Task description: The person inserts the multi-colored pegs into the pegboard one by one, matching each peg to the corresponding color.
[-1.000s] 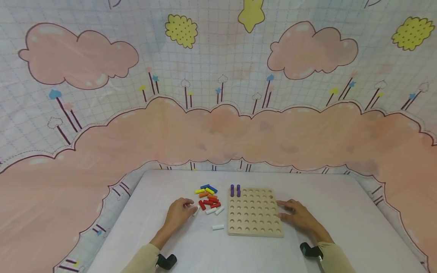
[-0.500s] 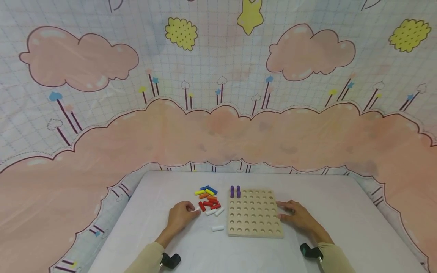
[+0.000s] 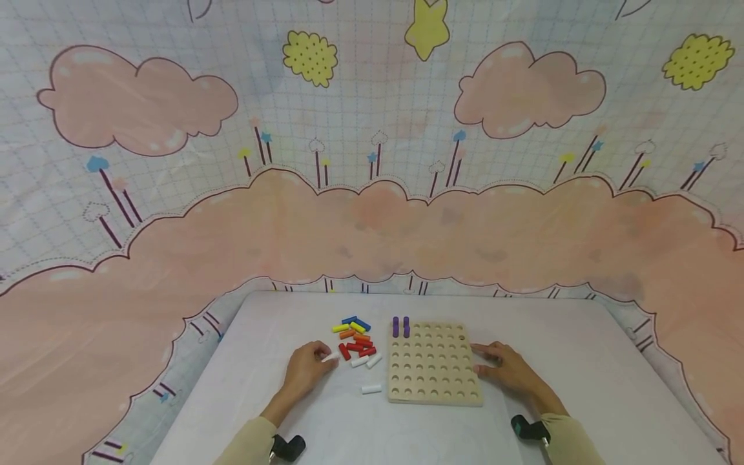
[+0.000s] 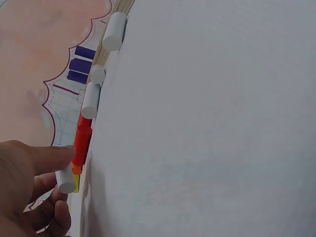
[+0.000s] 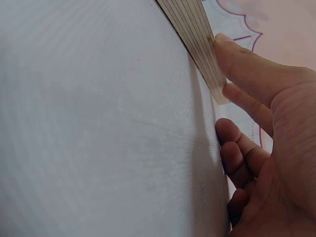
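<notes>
My left hand (image 3: 305, 369) pinches a white peg (image 3: 331, 356) between thumb and fingers, left of the loose pegs; in the left wrist view the white peg (image 4: 65, 179) hangs under the thumb of the hand (image 4: 24, 182). The wooden board (image 3: 436, 361) with rows of round holes lies to the right. Purple pegs (image 3: 396, 331) stand upright in its far left corner. My right hand (image 3: 511, 371) rests its thumb and a fingertip against the board's right edge; in the right wrist view the hand (image 5: 281, 133) touches the layered board side (image 5: 192, 34).
Red pegs (image 3: 355, 347), orange pegs (image 3: 347, 334), yellow pegs (image 3: 340, 328) and blue pegs (image 3: 363, 324) lie in a loose pile left of the board. Two white pegs (image 3: 374, 360) lie at its near side, and another white peg (image 3: 371, 389) lies nearer the front of the table (image 3: 372, 433).
The white peg beside my left hand is now raised off the table in its fingers. That hand has shifted slightly. My right hand stays at the board's edge.
</notes>
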The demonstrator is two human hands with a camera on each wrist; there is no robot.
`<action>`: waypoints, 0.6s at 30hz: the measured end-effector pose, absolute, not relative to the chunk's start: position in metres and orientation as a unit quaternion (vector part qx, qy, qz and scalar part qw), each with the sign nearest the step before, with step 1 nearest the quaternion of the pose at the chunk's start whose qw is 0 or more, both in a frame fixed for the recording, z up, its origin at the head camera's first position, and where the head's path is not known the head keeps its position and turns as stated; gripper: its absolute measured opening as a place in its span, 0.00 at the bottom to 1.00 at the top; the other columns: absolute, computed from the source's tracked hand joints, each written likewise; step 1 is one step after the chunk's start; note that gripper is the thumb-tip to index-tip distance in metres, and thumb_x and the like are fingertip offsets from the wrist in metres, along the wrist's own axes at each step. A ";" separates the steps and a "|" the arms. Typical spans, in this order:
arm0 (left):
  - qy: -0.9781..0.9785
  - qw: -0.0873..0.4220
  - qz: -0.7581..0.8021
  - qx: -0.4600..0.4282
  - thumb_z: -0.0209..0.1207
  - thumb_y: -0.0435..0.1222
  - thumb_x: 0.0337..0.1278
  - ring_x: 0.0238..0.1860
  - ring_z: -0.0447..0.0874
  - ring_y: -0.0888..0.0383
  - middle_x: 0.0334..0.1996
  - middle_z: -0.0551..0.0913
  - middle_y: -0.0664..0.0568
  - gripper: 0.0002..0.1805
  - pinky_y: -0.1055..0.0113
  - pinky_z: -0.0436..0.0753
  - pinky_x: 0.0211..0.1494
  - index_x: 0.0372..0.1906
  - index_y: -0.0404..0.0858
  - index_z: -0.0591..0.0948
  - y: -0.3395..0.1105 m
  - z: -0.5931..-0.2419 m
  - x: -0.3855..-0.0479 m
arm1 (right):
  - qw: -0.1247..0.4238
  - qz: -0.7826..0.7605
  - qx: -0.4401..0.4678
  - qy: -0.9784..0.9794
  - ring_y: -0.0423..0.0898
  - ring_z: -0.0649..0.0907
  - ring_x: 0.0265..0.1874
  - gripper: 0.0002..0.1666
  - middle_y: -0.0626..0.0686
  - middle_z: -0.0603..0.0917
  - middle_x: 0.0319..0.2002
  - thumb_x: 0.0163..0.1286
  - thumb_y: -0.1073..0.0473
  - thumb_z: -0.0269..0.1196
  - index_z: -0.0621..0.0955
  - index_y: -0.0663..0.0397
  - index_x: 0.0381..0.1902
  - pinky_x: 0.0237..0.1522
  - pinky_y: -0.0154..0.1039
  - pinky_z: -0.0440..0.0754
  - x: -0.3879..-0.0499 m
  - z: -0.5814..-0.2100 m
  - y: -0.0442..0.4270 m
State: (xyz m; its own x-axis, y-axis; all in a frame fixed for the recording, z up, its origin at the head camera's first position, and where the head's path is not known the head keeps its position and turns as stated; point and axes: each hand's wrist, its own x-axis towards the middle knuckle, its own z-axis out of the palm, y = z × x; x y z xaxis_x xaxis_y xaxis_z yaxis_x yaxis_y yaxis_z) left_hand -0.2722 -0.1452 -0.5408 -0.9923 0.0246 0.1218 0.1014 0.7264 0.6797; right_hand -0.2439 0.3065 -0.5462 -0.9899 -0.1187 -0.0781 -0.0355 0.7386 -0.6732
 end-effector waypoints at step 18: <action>-0.896 0.094 -0.430 -0.059 0.69 0.34 0.52 0.34 0.78 0.62 0.31 0.83 0.54 0.09 0.72 0.78 0.39 0.38 0.38 0.84 -0.135 -0.512 -0.261 | 0.058 -0.356 -0.039 0.932 0.49 0.75 0.52 0.33 0.49 0.79 0.49 0.61 0.41 0.68 0.79 0.41 0.62 0.58 0.58 0.73 -0.245 -0.550 0.308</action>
